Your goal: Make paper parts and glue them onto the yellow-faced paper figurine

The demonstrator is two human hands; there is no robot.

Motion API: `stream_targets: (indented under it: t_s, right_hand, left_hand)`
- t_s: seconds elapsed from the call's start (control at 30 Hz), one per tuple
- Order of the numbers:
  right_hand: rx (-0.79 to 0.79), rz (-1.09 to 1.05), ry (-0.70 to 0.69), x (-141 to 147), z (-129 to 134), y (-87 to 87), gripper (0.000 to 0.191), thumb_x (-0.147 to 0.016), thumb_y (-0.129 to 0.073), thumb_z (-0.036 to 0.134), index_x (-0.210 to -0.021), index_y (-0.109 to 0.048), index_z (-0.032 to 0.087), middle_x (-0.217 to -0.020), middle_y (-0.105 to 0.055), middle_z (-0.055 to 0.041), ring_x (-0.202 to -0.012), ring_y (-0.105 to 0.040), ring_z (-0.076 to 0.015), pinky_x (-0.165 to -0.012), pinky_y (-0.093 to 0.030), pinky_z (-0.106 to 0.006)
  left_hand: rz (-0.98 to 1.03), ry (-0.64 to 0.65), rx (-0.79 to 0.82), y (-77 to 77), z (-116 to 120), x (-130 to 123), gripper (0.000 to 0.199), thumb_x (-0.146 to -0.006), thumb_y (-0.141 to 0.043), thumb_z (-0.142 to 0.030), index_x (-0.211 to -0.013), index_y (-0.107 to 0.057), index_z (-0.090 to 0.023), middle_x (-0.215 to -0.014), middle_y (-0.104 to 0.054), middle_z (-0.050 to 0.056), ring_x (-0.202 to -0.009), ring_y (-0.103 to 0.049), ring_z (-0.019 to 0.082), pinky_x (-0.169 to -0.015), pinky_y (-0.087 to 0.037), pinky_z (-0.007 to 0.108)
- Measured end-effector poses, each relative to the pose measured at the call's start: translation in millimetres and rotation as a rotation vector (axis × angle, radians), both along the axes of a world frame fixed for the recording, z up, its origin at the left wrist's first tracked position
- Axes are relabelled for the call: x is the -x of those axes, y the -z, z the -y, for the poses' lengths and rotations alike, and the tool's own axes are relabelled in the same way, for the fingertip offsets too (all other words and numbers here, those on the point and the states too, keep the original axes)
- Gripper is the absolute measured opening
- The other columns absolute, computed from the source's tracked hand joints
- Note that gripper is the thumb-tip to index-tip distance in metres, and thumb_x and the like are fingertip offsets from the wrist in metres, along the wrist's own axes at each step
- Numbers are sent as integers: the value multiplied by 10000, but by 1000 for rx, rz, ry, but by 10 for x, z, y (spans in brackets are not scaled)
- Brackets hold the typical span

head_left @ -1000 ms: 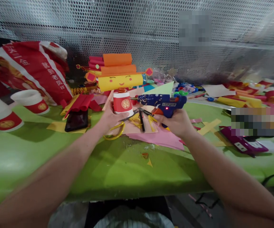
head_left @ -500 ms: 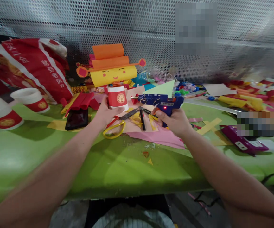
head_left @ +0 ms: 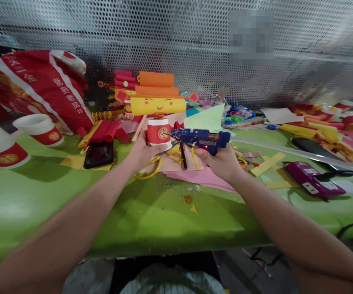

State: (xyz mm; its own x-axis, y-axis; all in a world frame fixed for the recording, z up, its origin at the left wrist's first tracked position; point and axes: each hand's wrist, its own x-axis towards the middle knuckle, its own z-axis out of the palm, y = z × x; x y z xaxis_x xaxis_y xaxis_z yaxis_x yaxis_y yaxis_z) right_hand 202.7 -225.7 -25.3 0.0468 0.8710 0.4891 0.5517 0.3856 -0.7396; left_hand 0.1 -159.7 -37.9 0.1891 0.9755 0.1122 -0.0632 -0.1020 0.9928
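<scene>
My left hand [head_left: 144, 153] grips a red and white paper cup [head_left: 154, 134] that bears a gold round emblem. Joined to the cup by an orange folded strip is a yellow paper head [head_left: 158, 107] with a drawn smiling face and a stacked orange paper hat [head_left: 157, 85]. In my right hand [head_left: 220, 161] is a blue glue gun [head_left: 205, 138], its red light glowing. The nozzle points left and sits at the front of the cup; whether it touches cannot be made out. Below lie scissors with a yellow handle [head_left: 149, 171] and a black pen-like tool [head_left: 183, 156].
Two paper cups [head_left: 41, 132] stand at left beside a red bag [head_left: 41, 87]. A phone [head_left: 99, 155] lies near red paper rolls. At right are a purple power strip [head_left: 312, 179] and paper scraps [head_left: 268, 163]. A perforated metal panel [head_left: 176, 36] rises behind the green table [head_left: 164, 228].
The cup with its paper head has moved right and slightly down, uncovering a similar red-hatted figure behind. The glue gun has shifted slightly left and down, bringing its nozzle to the cup.
</scene>
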Motion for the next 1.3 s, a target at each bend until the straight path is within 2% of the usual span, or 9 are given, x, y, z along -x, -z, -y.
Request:
stream_targets:
  t_s: [0.17, 0.33, 0.5, 0.67, 0.8, 0.97, 1.2, 1.3]
  right_hand:
    - [-5, 49, 2, 18, 4, 11, 331, -702, -617, 521, -722, -662, 194, -656, -645, -30, -643, -585, -196, -585, -474, -303]
    - [-28, 42, -30, 37, 15, -7, 258, -707, -618, 448, -708, -648, 192, -702, -650, -40, -688, -599, -209, -644, -489, -314]
    - [-24, 43, -26, 37, 15, -1, 259, -700, -631, 458, -701, -641, 199, -690, -643, -39, -696, -600, -212, -658, -494, -320]
    - [-42, 17, -10, 42, 12, 1, 303, -678, -649, 501, -733, -650, 203, -716, -663, -40, -682, -600, -209, -658, -502, -328]
    - [-35, -43, 8, 25, 4, 6, 362, -661, -659, 556, -708, -641, 198, -625, -630, -20, -587, -569, -175, -562, -479, -301]
    - [122, -206, 7, -32, -50, 16, 475, -657, -624, 648, -581, -557, 184, -402, -459, 33, -369, -421, -94, -382, -354, -235]
    - [218, -415, -16, -98, -144, 26, 548, -559, -661, 703, -606, -541, 171, -386, -458, 45, -318, -406, -70, -333, -317, -207]
    - [234, -447, -30, -114, -161, 37, 544, -550, -676, 694, -614, -540, 171, -385, -456, 53, -313, -413, -69, -325, -320, -205]
  left_hand:
    - [12, 28, -4, -31, 35, -24, 639, -544, -778, -170, -1101, -465, -164, -1219, -597, 137, -1090, -594, 270, -973, -456, 453]
    - [-14, 43, -33, -17, 36, -24, 676, -546, -790, -215, -1130, -456, -149, -1243, -578, 145, -1107, -583, 269, -982, -451, 441]
    - [-27, 48, -56, 23, 11, -9, 727, -546, -799, -254, -1172, -453, -128, -1245, -567, 170, -1131, -564, 297, -986, -442, 471]
    - [-8, 43, -63, 2, 42, -28, 681, -544, -794, -226, -1143, -477, -153, -1210, -590, 150, -1132, -562, 298, -968, -454, 481]
    - [-7, -2, -15, -15, 13, -5, 629, -545, -784, -210, -1100, -491, -169, -1168, -620, 127, -1064, -600, 276, -948, -467, 471]
    - [-117, -189, -31, 83, -224, 197, 519, -557, -768, -231, -1028, -557, -175, -1028, -672, 107, -995, -621, 295, -903, -473, 477]
    - [-291, -321, -16, 254, -473, 455, 361, -579, -749, -317, -886, -604, -195, -901, -693, 119, -984, -612, 359, -831, -462, 474]
    - [-288, -298, -88, 248, -503, 491, 309, -620, -716, -385, -838, -593, -203, -920, -690, 129, -1046, -577, 376, -843, -436, 473]
